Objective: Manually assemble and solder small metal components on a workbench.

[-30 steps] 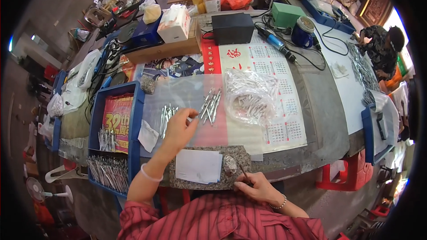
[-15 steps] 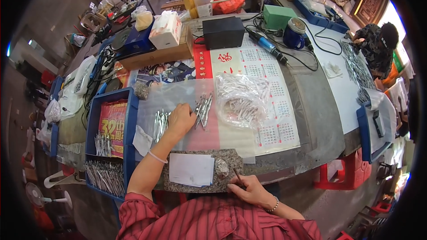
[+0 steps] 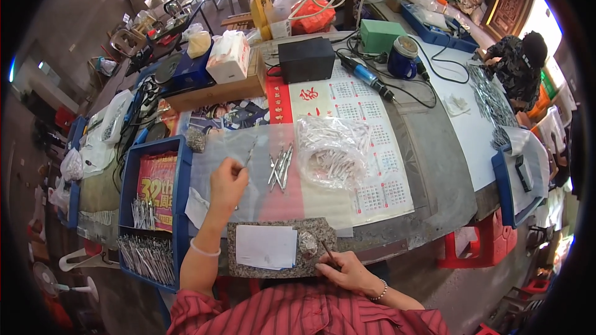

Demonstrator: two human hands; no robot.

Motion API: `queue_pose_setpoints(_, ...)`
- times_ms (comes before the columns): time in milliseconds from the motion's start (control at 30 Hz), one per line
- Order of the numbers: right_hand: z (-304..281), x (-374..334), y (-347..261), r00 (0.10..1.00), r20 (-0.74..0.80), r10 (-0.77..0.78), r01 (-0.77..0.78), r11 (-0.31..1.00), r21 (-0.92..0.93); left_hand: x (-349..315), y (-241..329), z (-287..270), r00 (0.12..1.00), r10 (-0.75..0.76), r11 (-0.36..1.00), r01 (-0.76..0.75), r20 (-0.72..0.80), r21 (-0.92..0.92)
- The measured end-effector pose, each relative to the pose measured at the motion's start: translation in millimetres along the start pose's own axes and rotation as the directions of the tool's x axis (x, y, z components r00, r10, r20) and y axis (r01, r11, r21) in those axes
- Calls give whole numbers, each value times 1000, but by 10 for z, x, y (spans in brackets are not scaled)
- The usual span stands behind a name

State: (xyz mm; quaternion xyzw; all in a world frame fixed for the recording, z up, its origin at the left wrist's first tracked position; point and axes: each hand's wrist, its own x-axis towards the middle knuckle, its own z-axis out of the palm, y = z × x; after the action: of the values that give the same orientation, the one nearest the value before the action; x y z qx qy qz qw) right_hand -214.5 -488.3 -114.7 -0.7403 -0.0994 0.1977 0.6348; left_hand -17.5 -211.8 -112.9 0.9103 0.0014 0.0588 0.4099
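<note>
My left hand (image 3: 228, 180) is raised over the plastic sheet, its fingers pinched on a slim silver metal rod (image 3: 251, 151) that points away from me. To its right lies a small pile of similar metal rods (image 3: 281, 167). Close to my body, my right hand (image 3: 349, 271) grips a thin brown stick (image 3: 328, 250), tip upward. Beside that tip, a small clear crumpled lump (image 3: 307, 242) rests on a speckled stone slab (image 3: 323, 228), next to a stack of white paper (image 3: 266, 247). My left hand hides part of the sheet.
A blue tray (image 3: 184, 177) on the left holds many metal rods. Beyond the slab lies a clear bag of white-wrapped sticks (image 3: 332, 152). A black box (image 3: 305, 61), a blue handheld tool (image 3: 366, 77) and a blue mug (image 3: 403, 59) stand farther back. Another person (image 3: 518, 68) works at the far right.
My left hand has drawn back toward me and left from the pile, now with a metal rod in its fingers. The right hand stays nearly in place with the stick.
</note>
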Motion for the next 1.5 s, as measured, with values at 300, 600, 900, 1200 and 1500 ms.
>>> queue_pose_setpoints(300,-136,-17,-232,998,-23,52,-51,997,52,-1064,421,-749,987,-150,742,74,-57,-666)
queue_pose_setpoints(600,-639,384,-466,915,-389,102,-87,995,55,-1608,233,-905,977,-212,465,80,-23,-882)
queue_pose_setpoints(900,-905,1186,-374,909,-303,-287,81,834,-546,-1772,148,-836,978,-173,317,163,112,-934)
queue_pose_setpoints(1200,-886,1439,-149,966,-87,-242,33,453,-891,-1876,53,-809,964,-170,298,248,205,-922)
queue_pose_setpoints(1500,-1017,1607,-58,965,-28,-260,82,404,-911,-1785,100,-750,973,-78,386,232,219,-893)
